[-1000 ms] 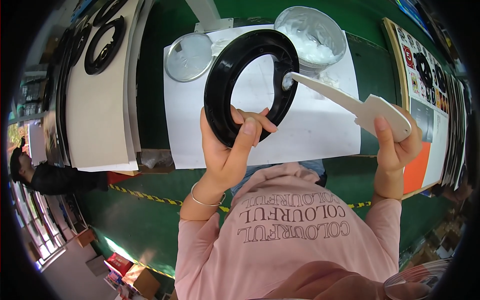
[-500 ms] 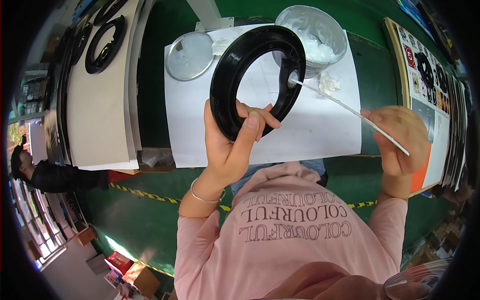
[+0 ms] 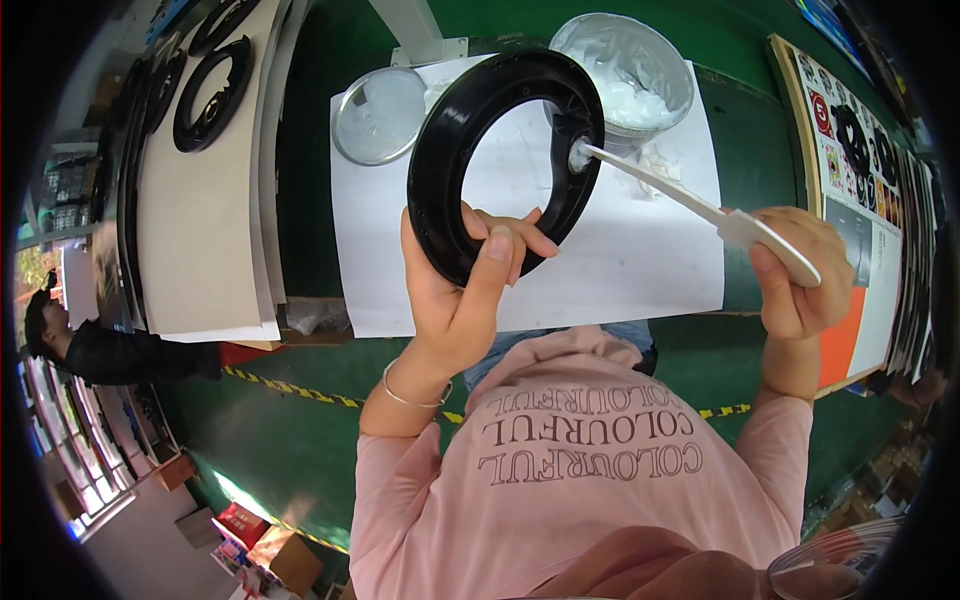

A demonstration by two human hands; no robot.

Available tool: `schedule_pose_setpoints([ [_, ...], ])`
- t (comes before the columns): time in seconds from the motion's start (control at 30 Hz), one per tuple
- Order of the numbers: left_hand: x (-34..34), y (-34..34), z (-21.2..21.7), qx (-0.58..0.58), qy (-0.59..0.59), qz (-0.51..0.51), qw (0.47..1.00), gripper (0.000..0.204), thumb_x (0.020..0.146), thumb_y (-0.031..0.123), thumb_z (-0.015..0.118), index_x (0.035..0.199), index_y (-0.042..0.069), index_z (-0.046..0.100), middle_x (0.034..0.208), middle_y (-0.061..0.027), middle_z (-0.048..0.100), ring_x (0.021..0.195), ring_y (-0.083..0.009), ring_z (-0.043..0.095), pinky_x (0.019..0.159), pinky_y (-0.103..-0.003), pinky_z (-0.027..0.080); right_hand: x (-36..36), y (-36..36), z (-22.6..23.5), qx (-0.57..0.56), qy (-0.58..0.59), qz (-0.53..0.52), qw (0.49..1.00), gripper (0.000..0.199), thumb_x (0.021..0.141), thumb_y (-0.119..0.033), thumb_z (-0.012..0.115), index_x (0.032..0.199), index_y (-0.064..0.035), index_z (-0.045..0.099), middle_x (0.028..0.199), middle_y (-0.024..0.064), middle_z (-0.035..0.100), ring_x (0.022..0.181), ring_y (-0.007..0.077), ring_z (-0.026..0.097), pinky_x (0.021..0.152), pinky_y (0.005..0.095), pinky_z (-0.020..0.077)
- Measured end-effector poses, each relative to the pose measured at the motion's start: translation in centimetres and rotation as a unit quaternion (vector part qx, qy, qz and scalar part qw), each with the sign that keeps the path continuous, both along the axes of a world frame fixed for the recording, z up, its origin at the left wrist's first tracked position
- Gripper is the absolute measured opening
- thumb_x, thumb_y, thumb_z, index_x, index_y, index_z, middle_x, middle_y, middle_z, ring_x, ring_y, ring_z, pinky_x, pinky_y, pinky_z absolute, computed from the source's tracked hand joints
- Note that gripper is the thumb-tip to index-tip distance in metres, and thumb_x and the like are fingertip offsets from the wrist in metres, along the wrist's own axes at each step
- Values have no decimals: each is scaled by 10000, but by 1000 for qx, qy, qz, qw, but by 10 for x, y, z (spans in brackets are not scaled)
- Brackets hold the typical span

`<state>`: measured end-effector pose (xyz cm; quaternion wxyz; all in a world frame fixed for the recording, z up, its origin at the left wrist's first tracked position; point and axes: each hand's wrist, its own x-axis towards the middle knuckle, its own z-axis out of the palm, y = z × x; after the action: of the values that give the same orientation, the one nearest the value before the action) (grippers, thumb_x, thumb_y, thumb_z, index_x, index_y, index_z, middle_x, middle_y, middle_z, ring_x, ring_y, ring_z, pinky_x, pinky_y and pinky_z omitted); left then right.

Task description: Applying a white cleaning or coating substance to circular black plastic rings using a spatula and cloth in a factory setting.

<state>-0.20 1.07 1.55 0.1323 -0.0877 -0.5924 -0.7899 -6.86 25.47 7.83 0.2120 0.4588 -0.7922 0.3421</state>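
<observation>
A black oval plastic ring (image 3: 436, 170) is held up above the white sheet, tilted, with my left hand (image 3: 470, 270) closed round its lower part. My right hand (image 3: 808, 270) grips the wide end of a long white spatula (image 3: 690, 200). The spatula's narrow tip touches a dab of white paste (image 3: 579, 154) on the inner right side of the ring. Behind the ring stands a clear tub (image 3: 655, 70) of white paste, partly covered by it. Left of the ring lies a round translucent lid (image 3: 378, 116).
A white paper sheet (image 3: 640, 270) covers the green table. Crumpled tissue (image 3: 660, 165) lies by the tub. At left, more black rings (image 3: 212, 95) rest on stacked boards (image 3: 195, 230). A board with printed pictures (image 3: 850, 130) stands at right. Another person (image 3: 110, 345) is at far left.
My left hand and the ring have shifted slightly left. The spatula has turned in my right hand, so its broad face now shows instead of its edge.
</observation>
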Motion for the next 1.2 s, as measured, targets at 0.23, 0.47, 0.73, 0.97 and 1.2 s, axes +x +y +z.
schedule_pose_setpoints([
  [0.23, 0, 2, -5, -20, 18, 2, 1000, 116, 855, 4, 409, 901, 27, 306, 618, -48, 446, 699, -182, 578, 870, -442, 402, 8, 3, -22, -71, -72, -68, 993, 111, 723, -15, 594, 805, 61, 587, 664, 134, 602, 530, 200, 567, 506, 263, 438],
  [0.47, -2, 5, -7, -52, 40, 11, 998, 126, 853, 7, 419, 897, 23, 302, 618, -43, 440, 737, -195, 582, 880, -438, 393, 22, 9, -72, -265, -305, -167, 899, 232, 800, -85, 545, 975, 65, 525, 830, 131, 590, 674, 183, 594, 583, 294, 492],
  [0.73, -4, 7, -12, -73, 50, 11, 996, 131, 853, 8, 417, 897, 22, 295, 624, -44, 435, 746, -196, 580, 884, -432, 390, 30, -41, -79, -494, -566, -123, 648, 300, 822, -165, 505, 1047, 29, 463, 893, 130, 571, 691, 184, 580, 600, 298, 490],
  [0.97, -9, 2, -15, 57, -14, 34, 998, 87, 867, 20, 384, 887, 48, 304, 624, -46, 424, 706, -202, 577, 841, -432, 423, 9, -23, -92, -612, -512, -147, 585, 317, 835, -126, 510, 1112, 19, 456, 899, 92, 579, 705, 177, 575, 658, 289, 479],
  [1.2, -8, -6, -11, 207, -108, 33, 972, 73, 866, 62, 398, 931, 71, 365, 616, -32, 389, 691, -239, 553, 815, -472, 426, -16, 15, -79, 62, 73, -191, 977, 207, 783, 6, 468, 938, 20, 604, 963, 147, 605, 911, 268, 587, 803, 333, 467],
])
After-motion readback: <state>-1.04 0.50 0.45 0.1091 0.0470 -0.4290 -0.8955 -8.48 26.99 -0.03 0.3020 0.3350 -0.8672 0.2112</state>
